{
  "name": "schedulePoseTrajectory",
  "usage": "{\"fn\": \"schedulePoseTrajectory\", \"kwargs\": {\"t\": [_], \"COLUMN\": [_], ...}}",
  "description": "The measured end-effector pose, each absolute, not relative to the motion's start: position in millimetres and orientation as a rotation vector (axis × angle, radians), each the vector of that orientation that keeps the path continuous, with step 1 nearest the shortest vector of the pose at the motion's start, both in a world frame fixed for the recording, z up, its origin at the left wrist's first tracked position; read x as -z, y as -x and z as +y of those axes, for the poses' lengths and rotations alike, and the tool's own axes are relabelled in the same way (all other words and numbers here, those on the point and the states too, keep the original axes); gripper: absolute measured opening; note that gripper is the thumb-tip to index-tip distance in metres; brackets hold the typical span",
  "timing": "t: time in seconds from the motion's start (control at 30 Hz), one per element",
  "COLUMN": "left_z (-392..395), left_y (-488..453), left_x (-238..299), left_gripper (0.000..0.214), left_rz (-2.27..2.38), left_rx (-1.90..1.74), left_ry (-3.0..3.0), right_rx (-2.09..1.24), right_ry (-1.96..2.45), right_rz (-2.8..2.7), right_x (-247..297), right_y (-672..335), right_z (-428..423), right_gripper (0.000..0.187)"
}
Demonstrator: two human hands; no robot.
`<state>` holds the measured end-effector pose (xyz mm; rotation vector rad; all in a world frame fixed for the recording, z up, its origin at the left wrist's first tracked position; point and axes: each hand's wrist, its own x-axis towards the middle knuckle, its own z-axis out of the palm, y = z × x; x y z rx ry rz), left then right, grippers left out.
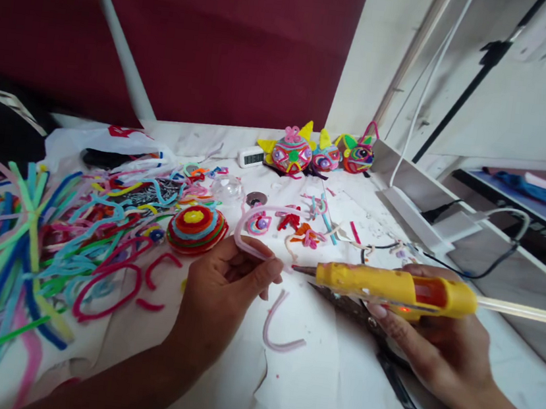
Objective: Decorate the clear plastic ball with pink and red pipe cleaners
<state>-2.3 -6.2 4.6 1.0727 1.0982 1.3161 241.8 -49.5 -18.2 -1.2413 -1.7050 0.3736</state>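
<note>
Clock directions are taken from the left fingertips. Containers: a clear plastic dome [228,190] sits at 11 o'clock; its contents cannot be made out. A white plastic bag [81,144] with red print lies crumpled at 10 o'clock, contents hidden. A heap of small shiny bits [149,195] lies among coloured pipe cleaners nearer than the bag; whether a tray holds them cannot be determined.

The lilac pipe cleaner [240,230] is at the left fingertips, above the table [335,385]. It is pale, fuzzy and bent into an open hook, bulging toward 10 o'clock, with its far arm running toward 1 o'clock. Left hand [223,285]: thumb and index pinch one end, remaining fingers curled.

Right hand [448,352]: fingers wrapped about the yellow glue gun [367,286] at 3 o'clock, thumb along its near side. A red light glows on the body; a translucent glue stick [528,311] protrudes from the rear. The nozzle points to 9 o'clock, just beside the pinched end; contact cannot be confirmed.
</note>
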Motion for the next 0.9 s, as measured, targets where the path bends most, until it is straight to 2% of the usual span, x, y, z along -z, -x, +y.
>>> {"fn": "schedulePoseTrajectory", "kwargs": {"t": [0.27,0.5,0.63,0.8,0.9], "left_z": [-6,-5,-5,-5,-5], "left_y": [2,3,3,5,7], "left_x": [-5,-5,-5,-3,-4], "left_gripper": [0.019,0.018,0.019,0.018,0.018], "left_rz": [1.096,1.088,1.081,1.095,1.093], "left_rx": [-1.317,-1.337,-1.335,-1.343,-1.346], "left_ry": [-1.067,-1.053,-1.05,-1.079,-1.099], "right_rx": [-0.479,-0.529,-0.691,-0.895,-0.961], "right_ry": [1.23,1.279,1.274,1.249,1.25], "right_rz": [-1.672,-1.589,-1.487,-1.393,-1.302], "right_x": [21,19,13,4,-7], "right_y": [-240,-240,-235,-238,-245], "right_z": [-50,-49,-48,-43,-36], "right_gripper": [0.028,0.035,0.037,0.027,0.03]}}
